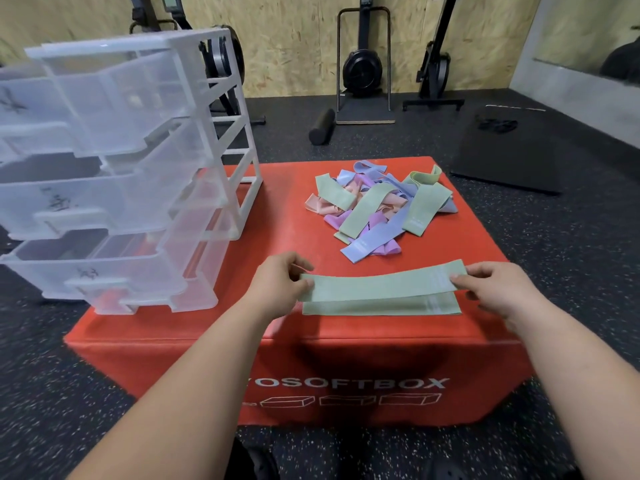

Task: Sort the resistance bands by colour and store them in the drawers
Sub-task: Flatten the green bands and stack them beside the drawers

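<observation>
A light green band (377, 284) is stretched flat between my hands near the front of the red soft box (346, 358). My left hand (277, 289) pinches its left end and my right hand (498, 289) pinches its right end. Under it, a second green band (381, 307) lies flat on the box. Behind them is a mixed pile of bands (377, 209) in green, blue, purple and pink. A clear plastic drawer unit (114, 168) stands on the box's left side with its drawers pulled out.
The box sits on dark speckled gym flooring. A black foam roller (321, 126), a black mat (512, 150) and exercise machines (363, 64) stand along the far wooden wall. My knees show at the bottom edge.
</observation>
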`<state>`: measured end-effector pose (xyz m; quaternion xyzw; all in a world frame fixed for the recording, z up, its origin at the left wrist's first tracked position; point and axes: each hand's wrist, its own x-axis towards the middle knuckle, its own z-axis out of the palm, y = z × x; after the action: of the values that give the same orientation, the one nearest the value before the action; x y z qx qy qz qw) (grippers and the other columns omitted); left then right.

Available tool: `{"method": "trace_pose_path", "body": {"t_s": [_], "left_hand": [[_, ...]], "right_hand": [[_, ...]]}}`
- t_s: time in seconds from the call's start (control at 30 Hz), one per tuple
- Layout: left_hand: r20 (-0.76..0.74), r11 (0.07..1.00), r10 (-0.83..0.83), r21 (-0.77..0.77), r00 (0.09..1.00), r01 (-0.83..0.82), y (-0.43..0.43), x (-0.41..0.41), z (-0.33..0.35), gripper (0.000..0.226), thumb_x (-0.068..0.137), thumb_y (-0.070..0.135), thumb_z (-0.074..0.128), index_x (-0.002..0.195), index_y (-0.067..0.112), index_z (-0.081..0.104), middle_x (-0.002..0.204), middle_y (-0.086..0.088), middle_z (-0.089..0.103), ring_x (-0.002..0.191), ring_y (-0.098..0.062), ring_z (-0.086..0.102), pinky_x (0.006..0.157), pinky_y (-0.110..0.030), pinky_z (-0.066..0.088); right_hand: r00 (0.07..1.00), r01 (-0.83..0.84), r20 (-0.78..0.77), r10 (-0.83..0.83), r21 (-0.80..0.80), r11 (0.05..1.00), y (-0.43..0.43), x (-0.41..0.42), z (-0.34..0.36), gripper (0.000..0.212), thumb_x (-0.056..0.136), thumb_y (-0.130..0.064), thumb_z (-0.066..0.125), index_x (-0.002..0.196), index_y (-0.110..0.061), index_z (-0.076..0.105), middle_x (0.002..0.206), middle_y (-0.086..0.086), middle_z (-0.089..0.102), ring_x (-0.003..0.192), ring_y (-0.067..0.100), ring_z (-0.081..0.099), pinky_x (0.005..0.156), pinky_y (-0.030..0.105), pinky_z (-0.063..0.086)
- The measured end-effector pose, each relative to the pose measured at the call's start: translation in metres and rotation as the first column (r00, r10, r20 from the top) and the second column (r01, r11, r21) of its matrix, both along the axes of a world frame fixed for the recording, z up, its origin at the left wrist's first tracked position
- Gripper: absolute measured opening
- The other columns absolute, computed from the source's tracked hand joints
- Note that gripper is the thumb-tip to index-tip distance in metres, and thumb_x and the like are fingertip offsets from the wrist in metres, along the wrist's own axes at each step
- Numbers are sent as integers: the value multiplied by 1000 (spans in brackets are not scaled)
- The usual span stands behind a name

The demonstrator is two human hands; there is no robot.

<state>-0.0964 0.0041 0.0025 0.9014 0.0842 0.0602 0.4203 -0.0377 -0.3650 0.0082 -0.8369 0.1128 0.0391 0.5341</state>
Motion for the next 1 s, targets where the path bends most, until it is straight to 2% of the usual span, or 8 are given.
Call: {"method": "trace_pose_path", "body": {"t_s": [0.1, 0.23, 0.47, 0.6, 0.7, 0.87, 1.0], "left_hand": [[-15, 999, 32, 38, 999, -31, -3, 0, -1, 21, 83, 9, 75, 94, 26, 74, 82, 4, 73, 71, -17, 69, 68, -30, 53], [-40, 996, 39, 84, 998, -35, -7, 1, -3, 19, 86, 8, 75, 96, 23, 73, 87, 4, 75, 77, -17, 73, 70, -28, 57], [-44, 979, 16, 204, 999, -6, -7, 8, -8, 21, 85, 10, 77, 100, 24, 72, 88, 9, 74, 75, -6, 66, 58, -12, 41], [-47, 959, -17, 281, 999, 30, -5, 10, -13, 21, 86, 10, 73, 102, 22, 72, 91, 8, 71, 77, -8, 63, 58, -14, 41], [-50, 939, -36, 340, 998, 51, -3, 11, -15, 22, 85, 13, 76, 104, 24, 71, 93, 8, 69, 81, -15, 64, 62, -23, 44], [-27, 914, -95, 394, 995, 97, 4, 12, -8, 28, 85, 23, 81, 110, 28, 69, 100, 11, 68, 86, -16, 64, 76, -33, 52], [-164, 863, -273, 393, 948, 317, 8, 7, -3, 56, 80, 35, 88, 132, 33, 65, 121, 16, 67, 106, -12, 64, 92, -34, 54]], "right_hand": [[1000, -9, -6, 9, -104, 995, -2, 1, -5, 8, 83, -21, 87, 84, -17, 80, 80, 6, 74, 69, 22, 58, 59, 30, 40], [1000, -28, -9, 26, -270, 962, -3, 4, -7, 10, 80, -25, 89, 81, -21, 79, 85, 3, 77, 68, 19, 62, 60, 30, 43], [993, -117, -42, 111, -495, 861, -3, 7, -8, 19, 75, -32, 90, 83, -24, 75, 81, -5, 73, 70, 16, 64, 61, 28, 41], [989, -145, -71, 128, -617, 774, -5, 11, -16, 24, 69, -40, 92, 77, -29, 71, 82, -7, 70, 79, 20, 67, 68, 33, 50], [987, -151, -68, 144, -677, 721, -5, 10, -17, 31, 66, -46, 91, 78, -32, 66, 90, -8, 69, 86, 21, 66, 78, 39, 57], [963, -220, -37, 268, -683, 697, -10, 9, -4, 45, 68, -46, 93, 101, -35, 64, 92, -12, 67, 88, 17, 64, 80, 35, 53], [867, -420, -136, 479, -717, 557, -11, 4, 1, 63, 70, -35, 94, 126, -37, 66, 126, -13, 65, 115, 16, 62, 98, 31, 47]]}}
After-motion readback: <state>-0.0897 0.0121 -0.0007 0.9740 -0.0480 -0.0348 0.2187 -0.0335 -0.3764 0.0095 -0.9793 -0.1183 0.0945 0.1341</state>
